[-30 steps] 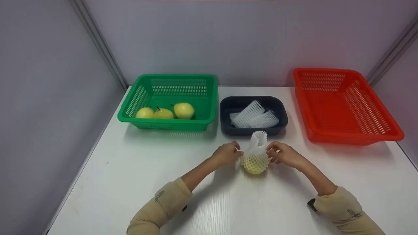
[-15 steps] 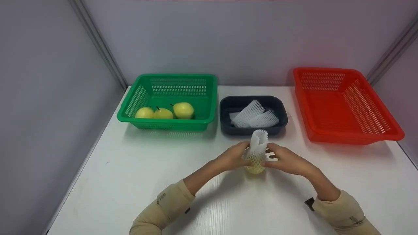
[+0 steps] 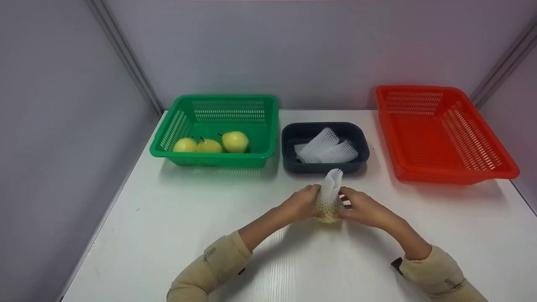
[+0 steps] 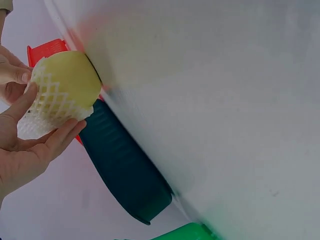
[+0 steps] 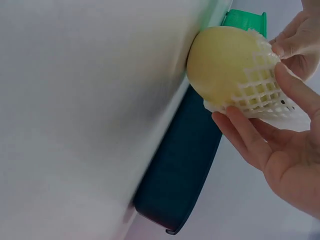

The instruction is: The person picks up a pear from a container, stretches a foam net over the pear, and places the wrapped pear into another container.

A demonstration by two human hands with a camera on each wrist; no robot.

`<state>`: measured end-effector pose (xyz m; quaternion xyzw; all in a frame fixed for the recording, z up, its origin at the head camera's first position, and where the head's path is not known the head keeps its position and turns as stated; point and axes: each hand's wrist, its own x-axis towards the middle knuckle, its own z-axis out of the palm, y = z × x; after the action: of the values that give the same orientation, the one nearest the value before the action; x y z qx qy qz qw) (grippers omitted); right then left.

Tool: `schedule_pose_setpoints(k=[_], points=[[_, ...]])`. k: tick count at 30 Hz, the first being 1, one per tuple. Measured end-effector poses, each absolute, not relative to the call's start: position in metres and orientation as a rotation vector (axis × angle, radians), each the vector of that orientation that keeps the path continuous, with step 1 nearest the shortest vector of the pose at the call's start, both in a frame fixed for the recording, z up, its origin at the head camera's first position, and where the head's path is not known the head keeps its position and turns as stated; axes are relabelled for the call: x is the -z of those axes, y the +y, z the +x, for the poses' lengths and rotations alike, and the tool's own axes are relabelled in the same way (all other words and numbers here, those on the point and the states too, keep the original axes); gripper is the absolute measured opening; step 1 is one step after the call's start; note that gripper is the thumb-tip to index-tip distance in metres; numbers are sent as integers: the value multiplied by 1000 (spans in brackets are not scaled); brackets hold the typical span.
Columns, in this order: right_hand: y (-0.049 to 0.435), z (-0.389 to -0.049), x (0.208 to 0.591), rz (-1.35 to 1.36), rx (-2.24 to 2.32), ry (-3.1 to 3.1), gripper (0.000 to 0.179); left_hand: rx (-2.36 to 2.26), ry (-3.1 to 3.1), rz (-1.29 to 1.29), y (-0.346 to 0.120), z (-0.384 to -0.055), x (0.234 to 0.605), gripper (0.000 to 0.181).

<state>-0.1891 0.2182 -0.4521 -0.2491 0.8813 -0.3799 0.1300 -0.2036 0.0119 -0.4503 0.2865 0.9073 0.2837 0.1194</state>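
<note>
A yellow pear (image 4: 80,75) stands on the table, its upper part inside a white foam net (image 3: 331,188) whose loose end sticks up above the fruit. From the wrist views, the pear's lower part is bare below the net's edge. My left hand (image 3: 298,204) holds the net and pear from the left, thumb on the near side and fingers behind. On the opposite side my right hand (image 3: 366,208) grips the net the same way, thumb (image 5: 295,90) and fingers pressed against the mesh. In the head view the hands hide parts of the pear.
Behind the hands sits a dark blue bin (image 3: 289,161) with several white foam nets (image 3: 321,147). A green basket (image 3: 214,160) holding 3 yellow pears (image 3: 235,141) is at the back left. At the back right stands a red basket (image 3: 453,176).
Both hands have closed in from the net's sides, with thumbs coming round to its near side. The net's upper end has narrowed.
</note>
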Motion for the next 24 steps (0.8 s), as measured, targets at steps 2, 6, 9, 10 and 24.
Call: schedule_pose_setpoints(k=[2,6,9,10,24], points=[[220,-189,455,-730,1088,2541,52,-780,2652,848,12,-204,453,64],[221,-189,457,-732,1050,2527,57,-756,2636,846,11,-205,457,67],[220,-189,456,-733,1015,2556,59,-802,2603,809,10,-206,457,71],[220,-188,454,-730,1006,2571,61,-816,2594,791,10,-206,456,73],[219,-192,456,-740,1112,2495,63,-857,2585,826,14,-208,455,71]])
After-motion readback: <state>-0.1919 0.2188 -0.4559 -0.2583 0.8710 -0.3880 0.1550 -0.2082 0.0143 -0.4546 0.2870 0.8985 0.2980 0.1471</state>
